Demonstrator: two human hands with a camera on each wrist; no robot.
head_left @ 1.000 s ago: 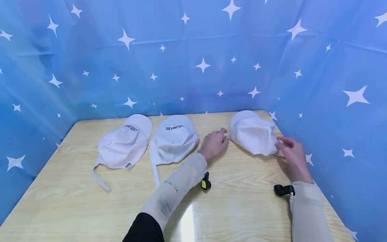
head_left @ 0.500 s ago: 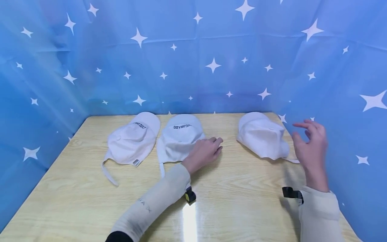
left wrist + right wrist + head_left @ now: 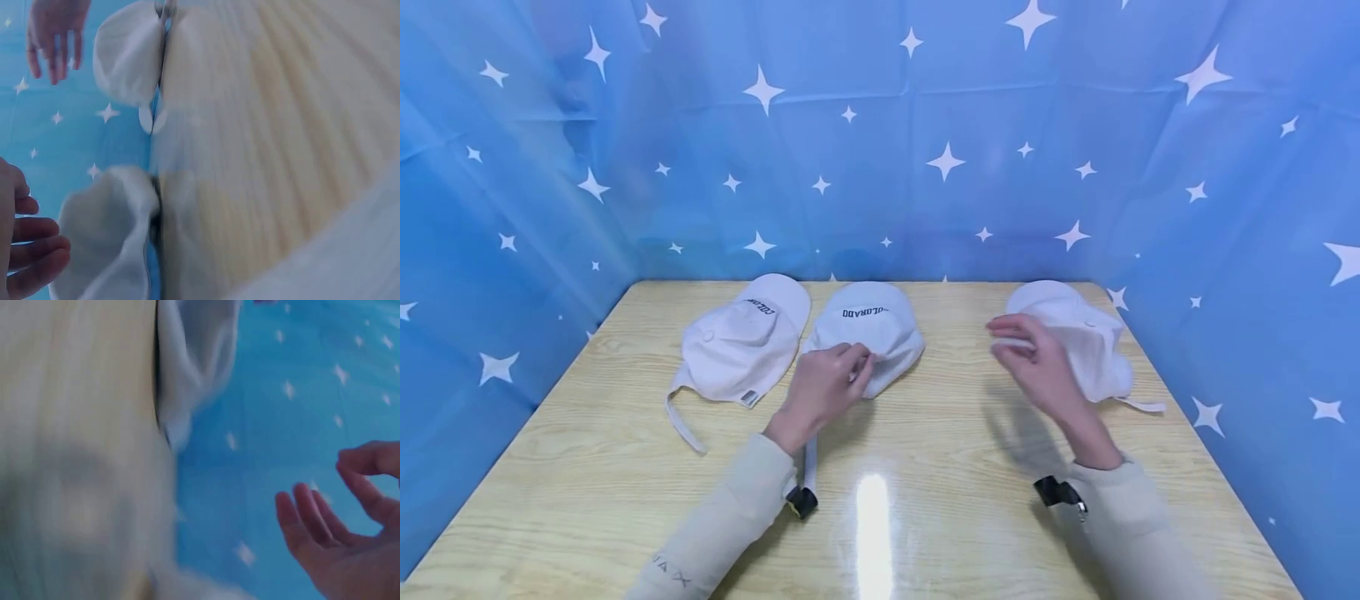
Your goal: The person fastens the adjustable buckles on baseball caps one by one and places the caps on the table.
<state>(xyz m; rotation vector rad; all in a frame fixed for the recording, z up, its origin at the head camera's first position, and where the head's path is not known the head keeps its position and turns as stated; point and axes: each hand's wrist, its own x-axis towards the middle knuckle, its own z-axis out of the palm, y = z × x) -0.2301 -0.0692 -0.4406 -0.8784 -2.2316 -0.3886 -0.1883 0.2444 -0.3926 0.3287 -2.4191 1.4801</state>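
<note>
Three white baseball caps lie near the table's far edge: a left cap, a middle cap with COLORADO lettering, and a right cap. My left hand hovers at the near side of the middle cap, overlapping it in the head view. Its loosely bent fingers hold nothing in the left wrist view. In front of the right cap, my right hand is raised over the table. Its thumb and index finger come close together around nothing, and its other fingers are relaxed.
The wooden table meets a blue curtain with white stars at the back and sides. Cap straps trail toward the near side. A strip of glare shows on the tabletop.
My right hand has let go of the right cap's back, lifted, and swung left. My left hand has moved left from between the caps to the middle cap. The head view has turned slightly right-to-left.
</note>
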